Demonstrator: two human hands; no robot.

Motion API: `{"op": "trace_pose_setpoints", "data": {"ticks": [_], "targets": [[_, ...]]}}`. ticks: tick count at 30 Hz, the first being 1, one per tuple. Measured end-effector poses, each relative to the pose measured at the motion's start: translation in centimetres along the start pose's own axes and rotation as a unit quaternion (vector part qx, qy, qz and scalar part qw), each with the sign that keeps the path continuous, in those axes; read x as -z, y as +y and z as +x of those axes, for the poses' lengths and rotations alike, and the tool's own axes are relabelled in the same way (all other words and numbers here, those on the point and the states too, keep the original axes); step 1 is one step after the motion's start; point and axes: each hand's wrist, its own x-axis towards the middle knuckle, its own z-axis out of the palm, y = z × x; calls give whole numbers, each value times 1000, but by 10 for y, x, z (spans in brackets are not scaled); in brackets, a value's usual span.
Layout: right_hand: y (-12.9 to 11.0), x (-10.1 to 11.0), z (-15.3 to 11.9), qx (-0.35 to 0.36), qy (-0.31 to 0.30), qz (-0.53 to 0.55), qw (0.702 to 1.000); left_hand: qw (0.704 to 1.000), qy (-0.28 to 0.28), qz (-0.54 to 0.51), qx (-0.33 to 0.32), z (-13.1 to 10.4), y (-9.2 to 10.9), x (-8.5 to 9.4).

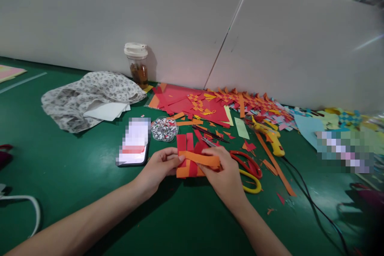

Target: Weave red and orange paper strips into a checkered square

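Observation:
Between my hands is a small weave of red and orange paper strips (192, 170), held just over the green table. My left hand (163, 166) pinches its left edge, thumb on top. With my right hand (223, 170) I grip the right side, where an orange paper strip (202, 158) crosses the red ones and bows upward. Red strip ends stick up at the far side of the weave. Right beside my right hand lie scissors with red and yellow handles (252, 164); my hand partly covers them.
A phone (135, 140) and a round container of googly eyes (165, 129) lie to the left. Behind stand a lidded cup (138, 64) and patterned cloth (81, 96). A yellow glue gun (274, 140) with a cord, paper scraps and woven paper fish (199, 104) lie right and back.

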Motion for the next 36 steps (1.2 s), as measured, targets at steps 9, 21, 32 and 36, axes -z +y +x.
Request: {"op": "trace_pose_setpoints", "data": {"ticks": [9, 21, 32, 36], "targets": [[-5, 13, -17, 199, 34, -42, 979, 1000, -3, -27, -8, 0, 2, 1], [-4, 24, -35, 149, -134, 52, 978, 999, 21, -25, -2, -1, 4, -1], [13, 29, -3, -245, -99, 72, 962, 999, 19, 39, -24, -4, 2, -4], [13, 26, -4, -276, -77, 112, 951, 998, 17, 44, -33, -5, 3, -4]]}}
